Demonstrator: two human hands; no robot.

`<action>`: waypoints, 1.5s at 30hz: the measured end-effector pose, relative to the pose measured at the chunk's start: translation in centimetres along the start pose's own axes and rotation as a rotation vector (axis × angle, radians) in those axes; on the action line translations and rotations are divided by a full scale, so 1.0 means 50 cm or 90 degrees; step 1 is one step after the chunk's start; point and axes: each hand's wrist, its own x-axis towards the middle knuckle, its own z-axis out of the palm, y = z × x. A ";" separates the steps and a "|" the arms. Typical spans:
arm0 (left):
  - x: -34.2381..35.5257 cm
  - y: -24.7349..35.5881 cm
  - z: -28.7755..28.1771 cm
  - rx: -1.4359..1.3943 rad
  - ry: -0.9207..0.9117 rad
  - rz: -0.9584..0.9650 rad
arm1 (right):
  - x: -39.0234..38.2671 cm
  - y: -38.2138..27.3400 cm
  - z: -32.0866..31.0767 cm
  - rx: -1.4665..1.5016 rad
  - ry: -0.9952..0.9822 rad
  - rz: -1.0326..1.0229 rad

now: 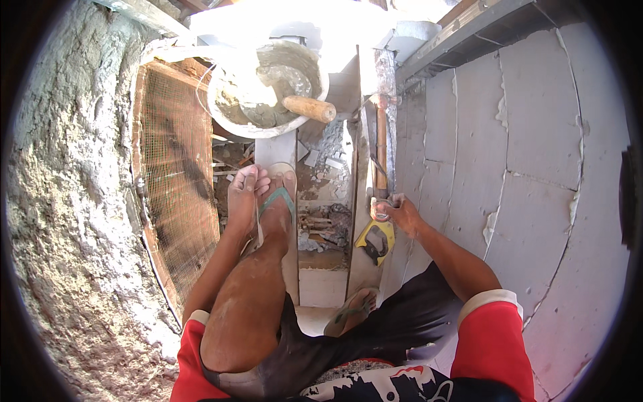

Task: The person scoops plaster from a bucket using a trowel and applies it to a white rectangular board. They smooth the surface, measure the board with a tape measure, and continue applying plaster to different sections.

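My left hand (246, 191) is beside my left sandalled foot, its fingers curled in toward the thumb; whether anything small sits between them is hidden. On the right, my right hand (396, 212) has its thumb and fingers closed on a small round reddish-and-white object (380, 209), whose kind I cannot make out. Just below it lies a yellow and black saw handle (376, 242). A hammer (381, 144) with a wooden handle lies along the plank beyond that hand. Ahead stands a bucket (224, 120) of wet grey mortar, with a wooden tool handle (309, 108) jutting over its rim.
A pale block wall (482, 154) with mortar joints rises on the right. To the left are a framed mesh screen (175, 161) and a rough plastered wall (74, 201). My feet rest on narrow planks (289, 261), with rubble (325, 161) in the gap between them.
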 end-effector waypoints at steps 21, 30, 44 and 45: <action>0.291 0.214 -0.026 -0.349 0.107 0.081 | -0.087 -0.548 0.078 -0.182 0.173 -0.519; 0.198 0.205 0.094 -0.393 0.003 0.166 | -0.037 -0.675 0.113 -0.718 0.087 -0.509; 0.240 0.145 0.027 -0.481 0.003 0.165 | -0.149 -0.644 -0.094 -0.241 -0.089 -0.138; 0.252 0.131 -0.004 -0.478 0.021 0.154 | -0.153 -0.647 -0.114 -0.193 -0.060 -0.158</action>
